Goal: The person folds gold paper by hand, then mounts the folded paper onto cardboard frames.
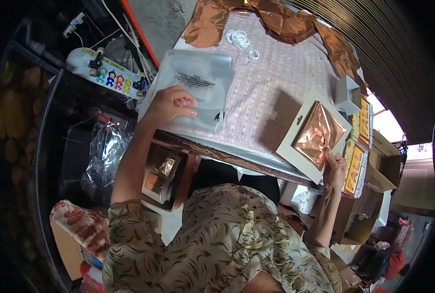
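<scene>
My left hand [171, 105] hovers over or rests on a stack of frosted plastic bags [198, 68] with small black print, at the table's left. Its fingers are curled, with a gap between them and the thumb, and nothing shows in the grip. At the table's right front, my right hand [334, 168] pinches the lower right edge of a white hang-hole card [291, 145]. On that card sits a folded copper-coloured foil packet [317, 134], with my thumb against its lower corner. The card is tilted; fingers beneath it are hidden.
Copper foil sheets [288, 24] lie along the far edge of the cloth-covered table [256, 93]. A white string bundle [238, 38] is near them. A small white box [348, 95] and yellow "FALL" boxes [355, 166] line the right. A skateboard deck [102, 73] stands left.
</scene>
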{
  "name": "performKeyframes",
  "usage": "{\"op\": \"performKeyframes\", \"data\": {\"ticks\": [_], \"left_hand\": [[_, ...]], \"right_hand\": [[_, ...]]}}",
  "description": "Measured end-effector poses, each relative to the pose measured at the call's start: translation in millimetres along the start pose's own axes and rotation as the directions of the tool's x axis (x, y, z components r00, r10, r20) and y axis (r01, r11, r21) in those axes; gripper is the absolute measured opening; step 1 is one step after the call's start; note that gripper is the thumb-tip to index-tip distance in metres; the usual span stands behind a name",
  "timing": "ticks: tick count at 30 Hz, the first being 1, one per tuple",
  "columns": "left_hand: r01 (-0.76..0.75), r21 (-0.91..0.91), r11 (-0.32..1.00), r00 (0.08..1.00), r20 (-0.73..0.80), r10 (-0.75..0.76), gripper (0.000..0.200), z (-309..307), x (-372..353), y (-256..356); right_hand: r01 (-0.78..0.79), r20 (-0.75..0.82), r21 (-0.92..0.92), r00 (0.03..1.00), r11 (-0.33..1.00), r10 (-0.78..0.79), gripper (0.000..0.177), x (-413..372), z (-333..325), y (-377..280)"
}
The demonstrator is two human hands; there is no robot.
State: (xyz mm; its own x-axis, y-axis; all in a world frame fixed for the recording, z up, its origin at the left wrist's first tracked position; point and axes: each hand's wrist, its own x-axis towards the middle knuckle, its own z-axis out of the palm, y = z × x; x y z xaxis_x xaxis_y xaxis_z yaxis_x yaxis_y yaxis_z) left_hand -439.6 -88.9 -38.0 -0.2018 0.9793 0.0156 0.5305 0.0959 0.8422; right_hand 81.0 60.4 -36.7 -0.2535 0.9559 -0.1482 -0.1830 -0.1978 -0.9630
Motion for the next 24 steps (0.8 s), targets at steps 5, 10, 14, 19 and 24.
{"op": "performKeyframes", "data": {"ticks": [5,10,14,19,24], "left_hand": [[-0.018,-0.112,0.994,0.999,-0.045,0.013,0.024,8,0,-15],[-0.031,-0.047,0.998,0.991,-0.132,0.025,0.017,11,2,-10],[0.020,0.113,0.993,0.984,-0.180,0.001,0.014,4,12,15],[-0.198,0.754,0.626,0.658,-0.371,0.655,0.009,18,46,93],[-0.185,0.562,0.806,0.856,-0.311,0.414,0.011,102,88,139]], "right_hand": [[0.007,0.062,-0.041,0.998,0.999,-0.005,0.016,5,-2,5],[-0.009,0.057,-0.033,0.998,0.999,0.011,0.016,0,8,5],[-0.013,0.052,-0.025,0.999,1.000,0.014,0.016,-4,10,3],[0.002,0.002,-0.006,1.000,1.000,-0.002,0.017,-5,-6,-1],[0.019,-0.058,0.005,0.998,1.000,-0.018,0.014,-13,-21,-7]]}}
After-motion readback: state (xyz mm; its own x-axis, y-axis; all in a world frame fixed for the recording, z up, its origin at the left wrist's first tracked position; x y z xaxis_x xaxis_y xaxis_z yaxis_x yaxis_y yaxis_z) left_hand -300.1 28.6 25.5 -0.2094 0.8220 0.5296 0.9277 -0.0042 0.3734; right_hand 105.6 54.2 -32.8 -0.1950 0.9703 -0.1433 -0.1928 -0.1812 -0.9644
